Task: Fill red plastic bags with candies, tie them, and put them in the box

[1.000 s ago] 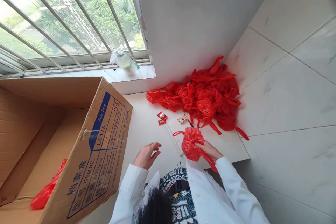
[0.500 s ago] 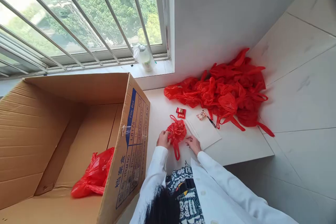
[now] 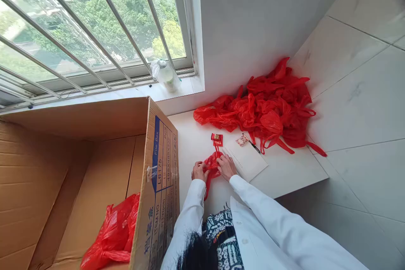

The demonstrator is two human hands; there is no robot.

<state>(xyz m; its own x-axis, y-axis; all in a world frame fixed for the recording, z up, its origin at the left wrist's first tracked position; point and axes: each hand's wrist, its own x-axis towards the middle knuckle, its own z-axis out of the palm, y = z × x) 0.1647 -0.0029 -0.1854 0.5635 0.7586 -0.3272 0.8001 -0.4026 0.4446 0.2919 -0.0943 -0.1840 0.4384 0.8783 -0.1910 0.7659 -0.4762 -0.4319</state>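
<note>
A small red plastic bag [image 3: 211,163] lies on the white table between my two hands, one handle loop pointing away and another trailing toward me. My left hand [image 3: 200,171] has its fingers closed on the bag's left side. On the right side, my right hand [image 3: 226,166] grips the same bag with bent fingers. Just beyond it lie red candy packets [image 3: 217,138]. To the right is an open notebook [image 3: 248,161], with a patterned packet [image 3: 242,139] and a black pen [image 3: 254,147] at its top edge. What the bag holds is hidden.
A large cardboard box [image 3: 163,177] stands open at the left, with a filled red bag [image 3: 115,232] inside. A heap of red plastic bags [image 3: 265,107] lies at the back right by the wall. A plastic cup [image 3: 167,76] in a bag stands on the window sill.
My right hand has moved left onto the red bag, which is now squeezed narrower between both hands. The bag's upper loop has shifted right. The camera view has moved slightly.
</note>
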